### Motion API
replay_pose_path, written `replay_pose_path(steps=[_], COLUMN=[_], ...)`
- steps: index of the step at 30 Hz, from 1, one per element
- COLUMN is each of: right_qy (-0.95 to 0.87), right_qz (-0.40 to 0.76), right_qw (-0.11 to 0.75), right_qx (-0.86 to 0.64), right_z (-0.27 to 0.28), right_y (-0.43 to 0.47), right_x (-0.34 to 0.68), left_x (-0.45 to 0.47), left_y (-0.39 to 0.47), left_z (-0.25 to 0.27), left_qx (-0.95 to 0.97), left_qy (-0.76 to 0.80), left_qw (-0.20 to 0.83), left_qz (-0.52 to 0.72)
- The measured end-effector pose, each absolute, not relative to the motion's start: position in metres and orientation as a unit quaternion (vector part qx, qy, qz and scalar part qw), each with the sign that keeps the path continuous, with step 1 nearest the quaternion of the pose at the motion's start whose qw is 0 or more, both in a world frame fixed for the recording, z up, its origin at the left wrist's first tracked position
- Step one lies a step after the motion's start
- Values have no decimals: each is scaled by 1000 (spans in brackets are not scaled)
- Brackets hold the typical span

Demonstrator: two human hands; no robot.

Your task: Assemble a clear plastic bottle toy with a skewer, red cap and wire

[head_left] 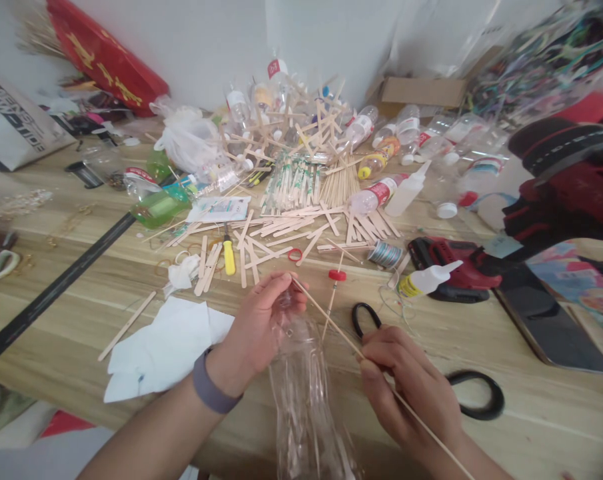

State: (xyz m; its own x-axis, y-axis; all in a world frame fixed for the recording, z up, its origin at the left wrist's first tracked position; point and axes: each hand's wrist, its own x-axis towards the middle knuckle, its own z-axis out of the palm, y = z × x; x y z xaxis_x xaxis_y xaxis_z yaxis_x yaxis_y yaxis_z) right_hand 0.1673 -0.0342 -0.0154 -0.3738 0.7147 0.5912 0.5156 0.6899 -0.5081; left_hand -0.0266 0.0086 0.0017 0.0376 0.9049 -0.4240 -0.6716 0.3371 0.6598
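Observation:
My left hand [274, 310] is closed around the neck of a clear plastic bottle [304, 393], whose body points down toward me. A thin wooden skewer [331, 322] is pinched in my right hand [406, 387] and slants up to the left. Its far tip reaches my left fingertips at the bottle's neck; whether it goes inside I cannot tell. Black-handled scissors [476, 395] lie on the table, partly hidden beneath my right hand. Just beyond the bottle, a red bottle cap [337, 275] is threaded on another thin stick.
Flat wooden sticks [291, 230] and plastic bottles [374, 193] crowd the back of the wooden table. On the right are a glue bottle [426, 280], a red power drill [491, 260] and a phone [551, 327]. White paper [161, 347] and a yellow screwdriver [229, 257] lie to the left.

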Motion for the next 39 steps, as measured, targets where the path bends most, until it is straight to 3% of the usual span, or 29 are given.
replay_pose_path(steps=[39], right_qy=[-818], right_qz=[140], right_qw=[417], right_qx=[-370], right_z=[-16], right_y=[-34], right_x=[168], left_x=[-28], left_y=[9], left_z=[1], left_qx=[148], left_qy=[389], left_qw=[708], left_qz=[570])
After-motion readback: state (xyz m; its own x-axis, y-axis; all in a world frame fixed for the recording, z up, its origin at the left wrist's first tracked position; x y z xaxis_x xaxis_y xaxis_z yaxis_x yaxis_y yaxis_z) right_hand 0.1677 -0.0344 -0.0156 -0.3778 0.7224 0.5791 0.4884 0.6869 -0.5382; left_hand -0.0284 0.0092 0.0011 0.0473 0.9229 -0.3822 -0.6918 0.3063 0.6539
